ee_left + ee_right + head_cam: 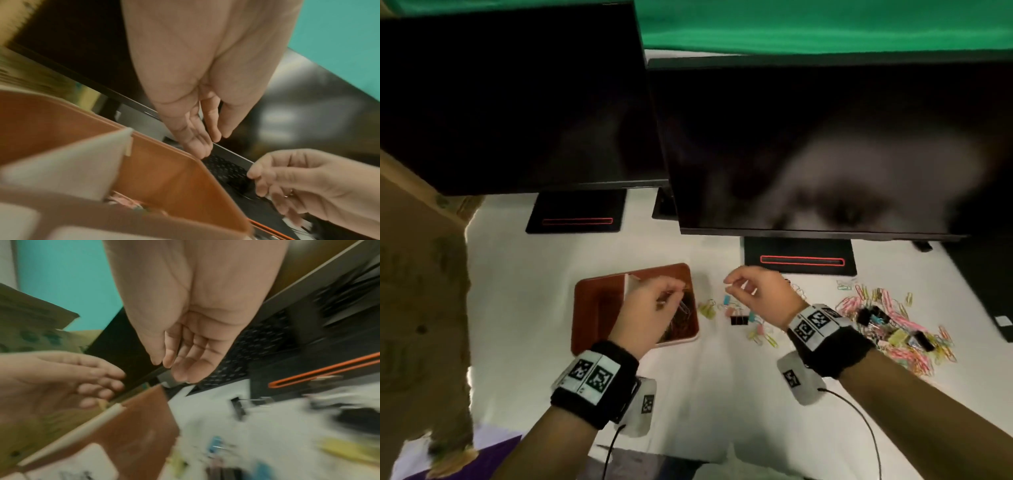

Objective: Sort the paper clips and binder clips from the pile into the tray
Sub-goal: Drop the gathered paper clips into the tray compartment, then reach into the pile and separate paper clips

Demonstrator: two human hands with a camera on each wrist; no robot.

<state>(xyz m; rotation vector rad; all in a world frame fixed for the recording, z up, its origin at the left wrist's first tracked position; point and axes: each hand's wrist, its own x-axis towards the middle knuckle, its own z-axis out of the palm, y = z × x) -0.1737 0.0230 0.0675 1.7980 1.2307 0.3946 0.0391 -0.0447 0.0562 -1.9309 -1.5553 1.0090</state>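
Observation:
A brown tray (pixel 595 308) with a white divider (pixel 627 284) lies on the white table. Its right compartment holds a heap of paper clips (pixel 681 325). My left hand (pixel 671 294) hovers over that compartment; in the left wrist view its fingers (pixel 197 141) are nearly straight and I see nothing between them. A silver clip (pixel 684 307) shows just below them. My right hand (pixel 731 282) hangs right of the tray with fingers loosely curled and nothing visibly held. The main pile (pixel 893 318) of coloured paper clips and binder clips lies far right.
A smaller scatter, with a black binder clip (pixel 739 320) and a yellow one (pixel 707 308), lies between tray and pile. Two dark monitors on stands (pixel 577 212) (pixel 799 257) fill the back. A cardboard box (pixel 421 274) stands at the left. Wrist cables trail near the front edge.

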